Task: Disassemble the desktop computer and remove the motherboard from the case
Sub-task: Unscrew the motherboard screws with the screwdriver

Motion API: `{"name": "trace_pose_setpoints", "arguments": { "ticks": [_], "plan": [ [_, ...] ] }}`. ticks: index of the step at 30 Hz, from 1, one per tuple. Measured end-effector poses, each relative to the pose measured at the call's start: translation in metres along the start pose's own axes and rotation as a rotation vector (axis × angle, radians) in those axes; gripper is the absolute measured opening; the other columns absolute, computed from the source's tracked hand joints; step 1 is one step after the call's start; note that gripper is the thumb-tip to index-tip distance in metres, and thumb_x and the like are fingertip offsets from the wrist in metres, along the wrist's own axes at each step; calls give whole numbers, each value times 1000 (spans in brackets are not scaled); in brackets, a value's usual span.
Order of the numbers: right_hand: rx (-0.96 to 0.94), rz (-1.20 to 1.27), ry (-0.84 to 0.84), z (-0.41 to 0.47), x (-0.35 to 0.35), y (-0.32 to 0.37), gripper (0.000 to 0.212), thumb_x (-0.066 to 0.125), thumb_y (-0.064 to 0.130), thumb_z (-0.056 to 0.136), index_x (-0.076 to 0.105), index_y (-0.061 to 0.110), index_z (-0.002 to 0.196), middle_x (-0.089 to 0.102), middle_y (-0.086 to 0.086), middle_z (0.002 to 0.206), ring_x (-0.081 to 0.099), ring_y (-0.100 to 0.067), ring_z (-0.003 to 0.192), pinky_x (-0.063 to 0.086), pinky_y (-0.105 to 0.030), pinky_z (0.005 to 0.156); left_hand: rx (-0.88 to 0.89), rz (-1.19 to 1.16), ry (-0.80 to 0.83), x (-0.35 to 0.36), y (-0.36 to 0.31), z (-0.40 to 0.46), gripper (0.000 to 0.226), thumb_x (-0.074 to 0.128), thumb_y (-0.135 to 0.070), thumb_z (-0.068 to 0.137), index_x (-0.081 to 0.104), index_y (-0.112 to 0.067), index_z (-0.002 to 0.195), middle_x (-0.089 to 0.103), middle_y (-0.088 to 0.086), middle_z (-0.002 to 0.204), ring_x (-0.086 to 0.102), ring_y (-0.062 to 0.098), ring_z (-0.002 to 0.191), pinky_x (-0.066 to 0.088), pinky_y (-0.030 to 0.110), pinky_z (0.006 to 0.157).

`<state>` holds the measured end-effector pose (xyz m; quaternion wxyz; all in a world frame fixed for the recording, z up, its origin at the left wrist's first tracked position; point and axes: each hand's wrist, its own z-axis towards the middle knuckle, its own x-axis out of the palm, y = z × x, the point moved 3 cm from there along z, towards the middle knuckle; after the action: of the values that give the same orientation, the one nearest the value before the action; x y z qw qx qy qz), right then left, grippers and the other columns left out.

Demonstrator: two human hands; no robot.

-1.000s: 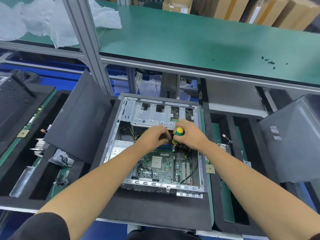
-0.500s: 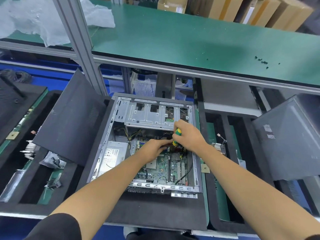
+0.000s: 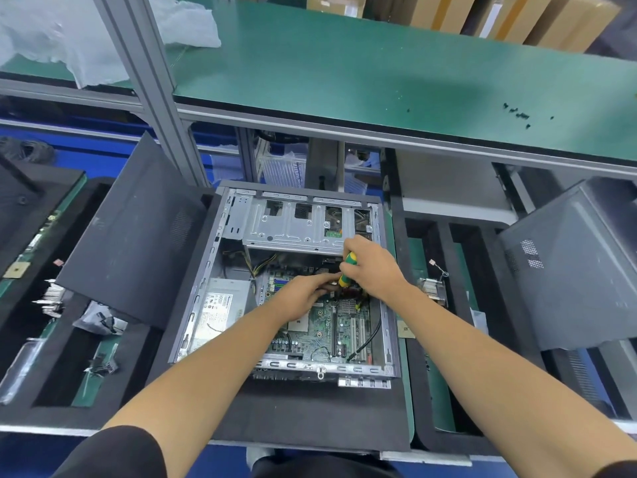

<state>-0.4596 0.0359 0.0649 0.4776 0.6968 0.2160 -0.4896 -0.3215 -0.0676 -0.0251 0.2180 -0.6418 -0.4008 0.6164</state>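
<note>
An open grey computer case [image 3: 193, 307] lies flat on a black foam pad. Its green motherboard [image 3: 322, 331] sits in the lower right half, with a silver power supply [image 3: 220, 307] to its left and a metal drive cage [image 3: 289, 229] at the far end. My right hand [image 3: 370, 267] grips a green and yellow screwdriver [image 3: 346, 270] held upright over the board's far edge. My left hand [image 3: 305, 293] lies over the board with its fingertips at the screwdriver's lower end. The tip and what the fingers touch are hidden.
The black side panel [image 3: 131, 236] leans at the case's left. Another grey case [image 3: 572, 270] stands at the right. A heatsink [image 3: 432, 288] lies in the right foam tray, loose parts [image 3: 98, 319] in the left tray. Several dark screws [image 3: 517, 115] sit on the green shelf above.
My left hand has slid lower onto the board and stretched its fingers toward the screwdriver tip. The right hand with the screwdriver stayed near the drive cage. The view shifted slightly.
</note>
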Motion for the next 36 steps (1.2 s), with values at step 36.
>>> {"name": "trace_pose_setpoints", "arguments": {
  "ticks": [36],
  "plan": [
    [-43, -76, 4, -1, 4, -1, 15, 61, 30, 87, 48, 23, 84, 49, 5, 83, 53, -22, 75, 36, -34, 61, -40, -132, 8, 2, -2, -1, 56, 51, 6, 98, 49, -23, 146, 68, -1, 129, 60, 4, 123, 50, 25, 104]
  ]
}}
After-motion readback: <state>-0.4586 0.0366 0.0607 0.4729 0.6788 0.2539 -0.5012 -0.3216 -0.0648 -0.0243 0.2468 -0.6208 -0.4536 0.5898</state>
